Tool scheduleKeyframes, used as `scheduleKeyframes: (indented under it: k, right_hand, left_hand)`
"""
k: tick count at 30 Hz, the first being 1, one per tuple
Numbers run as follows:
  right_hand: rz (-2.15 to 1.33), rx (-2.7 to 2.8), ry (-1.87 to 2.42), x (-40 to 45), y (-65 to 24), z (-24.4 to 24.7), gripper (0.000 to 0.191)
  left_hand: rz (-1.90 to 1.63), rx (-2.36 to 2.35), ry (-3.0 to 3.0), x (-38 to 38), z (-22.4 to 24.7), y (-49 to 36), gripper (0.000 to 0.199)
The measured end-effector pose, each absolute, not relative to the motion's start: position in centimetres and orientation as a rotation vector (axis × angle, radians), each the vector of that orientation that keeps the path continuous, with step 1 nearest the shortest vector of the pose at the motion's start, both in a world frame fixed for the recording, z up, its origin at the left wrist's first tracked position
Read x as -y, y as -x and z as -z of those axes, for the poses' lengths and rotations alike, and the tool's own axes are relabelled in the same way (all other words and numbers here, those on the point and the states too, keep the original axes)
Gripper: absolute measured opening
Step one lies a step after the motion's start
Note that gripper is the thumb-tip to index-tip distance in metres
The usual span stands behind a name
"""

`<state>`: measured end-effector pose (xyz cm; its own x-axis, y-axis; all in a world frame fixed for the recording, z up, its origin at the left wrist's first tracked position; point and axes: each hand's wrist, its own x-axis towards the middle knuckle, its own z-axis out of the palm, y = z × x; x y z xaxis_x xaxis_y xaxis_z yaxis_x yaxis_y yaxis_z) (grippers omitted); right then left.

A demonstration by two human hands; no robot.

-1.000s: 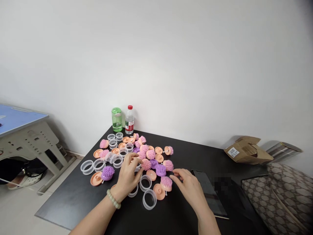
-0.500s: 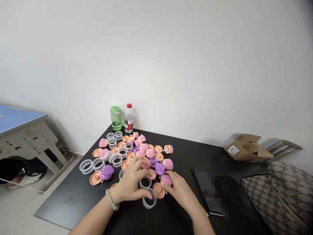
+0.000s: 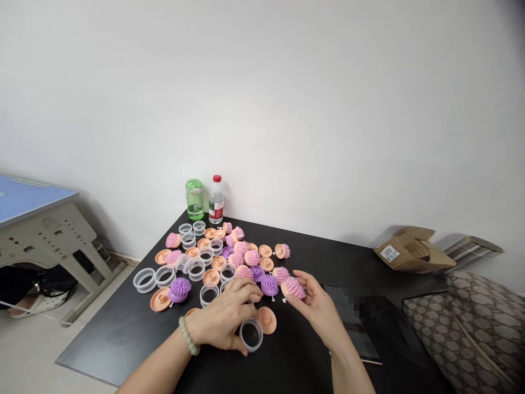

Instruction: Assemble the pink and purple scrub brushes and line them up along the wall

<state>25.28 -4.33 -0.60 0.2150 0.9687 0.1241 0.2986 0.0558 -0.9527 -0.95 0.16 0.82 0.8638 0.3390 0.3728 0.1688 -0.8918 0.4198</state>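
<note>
My right hand (image 3: pixel 316 305) pinches a pink-bristled brush head (image 3: pixel 294 288), well in from the black table's (image 3: pixel 110 342) far edge; a loose pinch could drop it. My left hand (image 3: pixel 225 316) curls at a clear ring (image 3: pixel 252 348), grip unclear; nudging could skid it against the peach disc (image 3: pixel 268 320).

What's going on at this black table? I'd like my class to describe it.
A person is handling small brush parts with both hands. The right hand holds a pink brush head, bristles showing, at the near right of the spread. The left hand is down over the near parts, beside a clear ring; whether it grips anything is hidden. More rings, orange discs and pink and purple brush heads lie loose across the black table.
</note>
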Motion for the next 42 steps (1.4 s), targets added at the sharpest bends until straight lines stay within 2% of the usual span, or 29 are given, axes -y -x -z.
scheduleKeyframes:
  k: [3,8,14,21,26,37,42]
  right_hand:
    - [-0.867,1.17,1.272,4.6,-24.9,0.2,0.057]
    - [-0.914,1.12,1.025,5.4,-24.3,-0.4,0.051]
    - [-0.938,1.133,0.771,5.6,-22.8,-0.4,0.046]
    - [-0.876,1.219,0.762,5.8,-21.8,-0.1,0.047]
    - [-0.834,1.291,0.854,6.2,-21.3,0.8,0.05]
    - [-0.737,1.373,0.855,6.2,-20.3,1.6,0.05]
    - [-0.612,1.488,0.88,6.2,-20.2,0.5,0.047]
  left_hand:
    - [-0.696,-0.327,-2.541,0.1,-1.6,0.9,0.044]
    - [-0.832,-0.305,-2.225,0.3,-2.1,1.2,0.051]
    - [-0.837,-0.372,-1.907,0.3,-1.2,1.1,0.045]
    - [-0.913,-0.445,-1.702,1.0,-1.2,0.3,0.044]
    - [-0.93,-0.518,-1.792,1.0,-1.3,0.3,0.038]
    - [-0.992,-0.528,-1.945,0.9,-1.4,0.3,0.053]
    - [-0.985,-0.51,-1.932,0.9,-1.5,0.2,0.052]
